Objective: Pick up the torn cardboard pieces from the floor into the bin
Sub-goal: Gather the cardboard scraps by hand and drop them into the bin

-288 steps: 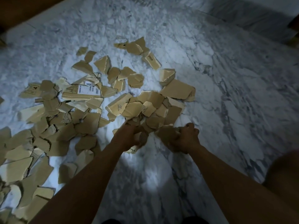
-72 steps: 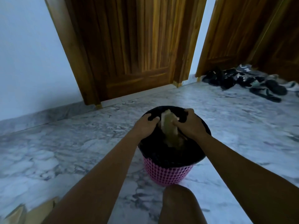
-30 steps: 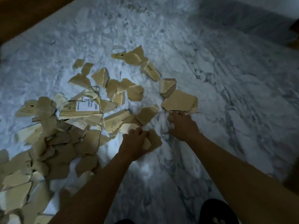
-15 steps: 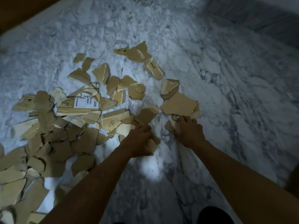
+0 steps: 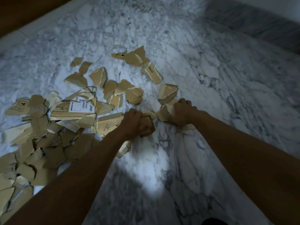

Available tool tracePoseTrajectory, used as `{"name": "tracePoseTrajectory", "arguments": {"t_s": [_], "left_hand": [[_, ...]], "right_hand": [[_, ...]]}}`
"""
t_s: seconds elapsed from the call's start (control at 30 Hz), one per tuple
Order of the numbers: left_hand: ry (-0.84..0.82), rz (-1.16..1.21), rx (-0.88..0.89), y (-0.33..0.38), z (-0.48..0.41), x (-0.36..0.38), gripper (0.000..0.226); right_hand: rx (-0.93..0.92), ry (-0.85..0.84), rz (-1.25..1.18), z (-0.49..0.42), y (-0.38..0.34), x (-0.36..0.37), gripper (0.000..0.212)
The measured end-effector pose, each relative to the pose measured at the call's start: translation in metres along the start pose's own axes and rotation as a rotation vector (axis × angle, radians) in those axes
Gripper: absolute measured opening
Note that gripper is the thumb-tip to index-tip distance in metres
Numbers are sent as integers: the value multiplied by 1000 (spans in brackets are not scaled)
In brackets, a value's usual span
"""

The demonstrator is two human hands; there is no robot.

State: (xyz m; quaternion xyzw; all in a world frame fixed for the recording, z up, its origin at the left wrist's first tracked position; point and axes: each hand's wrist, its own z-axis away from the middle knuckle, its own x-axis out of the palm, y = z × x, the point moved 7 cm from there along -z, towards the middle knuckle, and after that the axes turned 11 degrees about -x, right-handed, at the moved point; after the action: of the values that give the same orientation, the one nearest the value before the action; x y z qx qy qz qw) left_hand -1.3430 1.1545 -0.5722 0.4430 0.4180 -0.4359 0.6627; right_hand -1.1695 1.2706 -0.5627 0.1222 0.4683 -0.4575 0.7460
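Several torn tan cardboard pieces lie spread over the marble floor, mostly to the left and ahead. A larger piece with a white shipping label lies in the middle left. My left hand is closed around a few cardboard pieces at the near edge of the pile. My right hand grips a big cardboard piece and lifts its edge off the floor. A piece printed "PICO" rests farther away. The bin is out of view.
White and grey marble floor stretches to the right and towards me. A dark wooden edge runs along the top left. A grey skirting and wall close off the top right. A dark shape shows at the bottom edge.
Both hands came back from the bin to the pile. My left hand closed on pieces at the pile's near edge, and my right hand slid onto the big piece and gripped it.
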Motion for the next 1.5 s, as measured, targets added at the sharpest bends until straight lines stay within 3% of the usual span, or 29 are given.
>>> {"name": "tracePoseTrajectory", "arguments": {"t_s": [0.1,0.27,0.37,0.47,0.53,0.63,0.7,0.73,0.83,0.93,1.13,1.23,1.3,1.4,1.5], "left_hand": [[-148,-69,-111,-8,-14,13,57],[-71,-162,-136,4,-2,23,55],[-11,-95,-102,15,3,20,50],[18,78,-67,24,9,18,49],[15,145,-75,25,10,19,54],[48,-46,-57,26,9,17,33],[53,-174,-87,25,9,15,22],[42,-196,-101,24,10,15,21],[32,-153,-140,19,11,20,27],[8,-33,-171,14,9,24,32],[-13,35,-202,9,7,29,36],[-18,27,-200,8,6,31,37],[-27,27,-199,9,5,32,36],[-42,-1,-222,10,5,31,37],[-41,-12,-239,11,6,30,38]], "right_hand": [[50,-67,131,-6,0,22,77],[-42,236,189,-2,-5,20,57],[32,193,42,-4,6,16,85],[53,225,97,-8,9,8,118],[22,322,169,-7,3,1,120],[-15,386,174,-1,-4,-5,96],[-39,416,28,6,-6,-18,46],[-43,402,-102,11,-4,-27,32],[-54,343,-485,18,12,-54,28],[-9,249,-717,29,39,-73,57],[103,79,-765,39,57,-38,55],[110,136,-878,35,49,-20,41],[111,147,-939,33,45,-19,43],[156,5,-760,31,51,-10,57],[197,-29,-522,33,57,7,75]]}}
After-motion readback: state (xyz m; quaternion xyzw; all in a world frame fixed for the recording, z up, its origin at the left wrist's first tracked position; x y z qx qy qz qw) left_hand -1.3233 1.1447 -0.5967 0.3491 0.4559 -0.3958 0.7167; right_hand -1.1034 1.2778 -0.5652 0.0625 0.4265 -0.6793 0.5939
